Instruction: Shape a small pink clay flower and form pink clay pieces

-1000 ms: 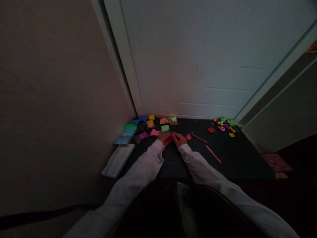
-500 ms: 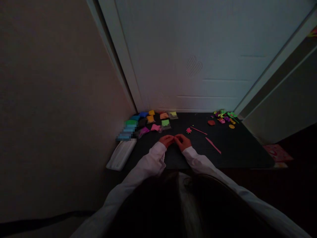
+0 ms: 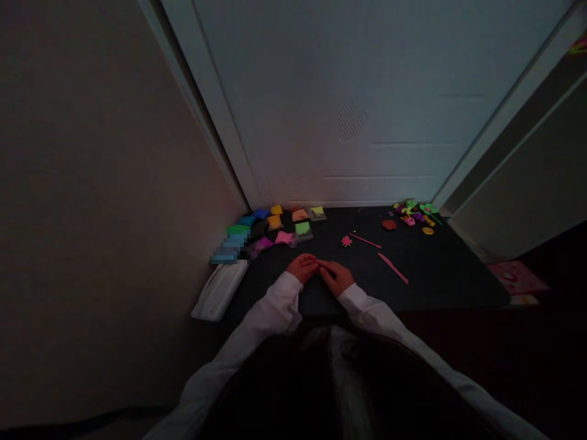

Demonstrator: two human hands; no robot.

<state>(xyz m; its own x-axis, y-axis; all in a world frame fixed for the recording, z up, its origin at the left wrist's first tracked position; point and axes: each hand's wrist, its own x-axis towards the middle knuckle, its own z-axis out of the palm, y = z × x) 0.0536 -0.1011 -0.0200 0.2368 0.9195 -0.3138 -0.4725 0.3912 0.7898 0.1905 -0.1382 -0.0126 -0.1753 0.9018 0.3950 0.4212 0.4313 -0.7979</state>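
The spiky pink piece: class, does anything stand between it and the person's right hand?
Nothing visible does: dark tabletop shows between the right hand and the spiky pink piece. The thin pink stick starts just beyond the piece and runs off to the right, outside that path.

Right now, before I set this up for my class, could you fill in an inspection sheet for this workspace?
Surface: dark tabletop, against a white panel.
Work items: small red bit at the fingertips, too small to identify; pink flower-like piece, thin pink stick and pink blade-shaped tool nearby.
Clutter: coloured packets and white packet left; red lump and colourful heap right.
Hands: left hand and right hand close together.
Cables: dark band lower left, nature unclear.
Surroundings: wall left.
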